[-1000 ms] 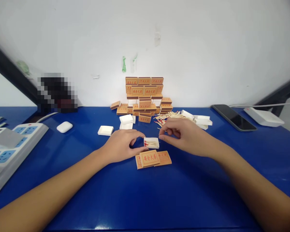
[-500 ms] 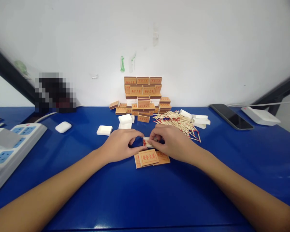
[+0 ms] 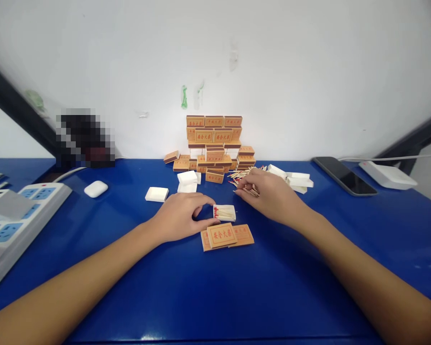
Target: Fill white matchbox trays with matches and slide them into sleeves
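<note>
My left hand (image 3: 182, 216) rests on the table with thumb and index finger curved round the left end of a small white matchbox tray (image 3: 233, 207). Several red-headed matches (image 3: 224, 212) lie in that tray, heads to the left. At the near edge of the match pile (image 3: 239, 174), my right hand (image 3: 269, 194) has its fingers curled and pinched on matches (image 3: 252, 191); how many is hidden. Just in front of the tray lie several orange matchbox sleeves (image 3: 221, 235), overlapping one another.
Orange matchboxes (image 3: 214, 136) stand stacked against the wall. White trays (image 3: 156, 194) lie left of centre, and more white trays (image 3: 299, 180) sit right of the pile. A phone (image 3: 345, 176), a white box (image 3: 388, 174), a white case (image 3: 96, 189) and a power strip (image 3: 39, 211) flank the space.
My right hand has moved from the tray up and right to the match pile, uncovering the matches in the tray. My left hand keeps its hold on the tray.
</note>
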A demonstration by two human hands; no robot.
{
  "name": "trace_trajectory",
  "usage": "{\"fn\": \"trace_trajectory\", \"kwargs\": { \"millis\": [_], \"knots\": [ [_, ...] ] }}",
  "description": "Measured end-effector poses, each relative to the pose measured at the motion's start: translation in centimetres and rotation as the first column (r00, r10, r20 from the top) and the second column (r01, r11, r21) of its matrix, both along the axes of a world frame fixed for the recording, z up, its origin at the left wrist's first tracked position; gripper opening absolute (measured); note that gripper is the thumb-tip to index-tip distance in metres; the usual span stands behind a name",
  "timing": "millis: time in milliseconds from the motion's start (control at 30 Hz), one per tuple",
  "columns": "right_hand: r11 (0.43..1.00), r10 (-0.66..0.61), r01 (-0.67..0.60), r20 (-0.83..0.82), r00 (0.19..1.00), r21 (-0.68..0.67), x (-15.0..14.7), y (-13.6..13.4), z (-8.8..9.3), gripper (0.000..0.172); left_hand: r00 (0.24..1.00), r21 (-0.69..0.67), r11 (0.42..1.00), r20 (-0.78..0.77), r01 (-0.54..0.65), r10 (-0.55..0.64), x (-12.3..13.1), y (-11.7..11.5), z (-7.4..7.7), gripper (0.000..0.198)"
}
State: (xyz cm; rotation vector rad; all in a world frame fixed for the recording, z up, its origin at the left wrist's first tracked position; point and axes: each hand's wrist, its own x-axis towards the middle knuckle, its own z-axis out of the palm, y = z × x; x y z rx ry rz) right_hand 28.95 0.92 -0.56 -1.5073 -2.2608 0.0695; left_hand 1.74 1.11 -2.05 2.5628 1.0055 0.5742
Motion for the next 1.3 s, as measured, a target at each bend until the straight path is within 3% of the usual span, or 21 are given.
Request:
{"fn": "trace_trajectory", "kwargs": {
  "millis": [167, 300, 567, 767, 1033, 1167, 1300],
  "knots": [
    [0.998, 0.069, -0.07, 0.112, 0.991, 0.003, -0.3, 1.1, -1.2, 0.008, 1.0, -0.002, 1.0, -0.001, -0.004, 0.004, 0.0, 0.0, 0.1, 0.036],
    [0.99, 0.135, -0.138, 0.135, 0.982, 0.012, -0.6, 1.1, -1.2, 0.013, 1.0, -0.003, 1.0, -0.003, -0.006, 0.006, 0.0, 0.0, 0.2, 0.036],
    [0.986, 0.098, -0.125, -0.229, 0.969, -0.108, -1.7, -1.3, 0.9, 0.009, 1.0, 0.007, 1.0, 0.001, 0.003, -0.003, -0.1, 0.0, 0.1, 0.035],
    [0.966, 0.194, -0.227, -0.23, 0.954, -0.127, -2.1, -2.0, 1.2, 0.026, 1.0, 0.002, 1.0, 0.0, 0.002, -0.002, -0.1, 0.0, 0.1, 0.036],
    [0.962, 0.047, -0.159, -0.435, 0.899, -0.223, -2.6, -2.8, 2.0, 0.02, 1.0, 0.006, 1.0, 0.004, 0.008, -0.008, 0.0, 0.0, 0.1, 0.035],
    [0.956, 0.015, -0.162, -0.513, 0.858, -0.244, -3.2, -3.0, 1.1, 0.016, 1.0, 0.005, 1.0, 0.0, 0.001, -0.001, -0.1, -0.1, 0.1, 0.036],
    [0.964, 0.004, -0.126, -0.46, 0.888, -0.235, -3.6, -2.9, 0.1, 0.015, 1.0, 0.006, 1.0, -0.005, -0.001, 0.001, -0.1, 0.0, 0.1, 0.035]
  ]
}}
